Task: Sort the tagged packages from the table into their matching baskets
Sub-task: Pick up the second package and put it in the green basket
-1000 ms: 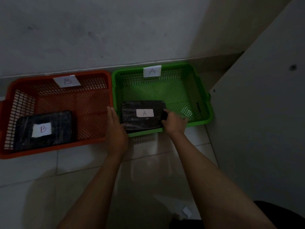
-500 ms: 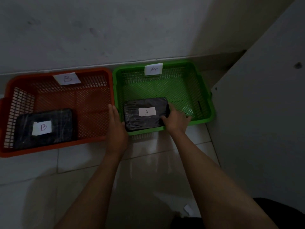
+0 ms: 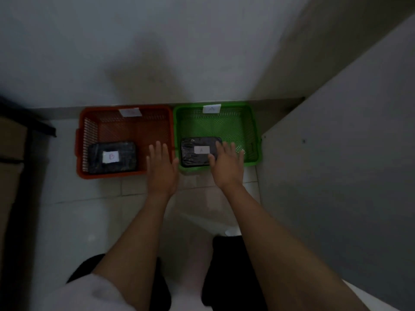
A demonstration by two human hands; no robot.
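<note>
Below, two plastic baskets side by side on a tiled floor against a wall: orange basket on the left, green basket on the right, each with a paper label on its far rim. Dark wrapped package tagged A flat in the near left corner of the green basket. Right hand above that package's right end, palm down, fingers spread apart, gripping nothing. Left hand over the orange basket's near right corner, fingers also spread, empty. Package tagged B flat in the orange basket, apart from both hands.
</note>
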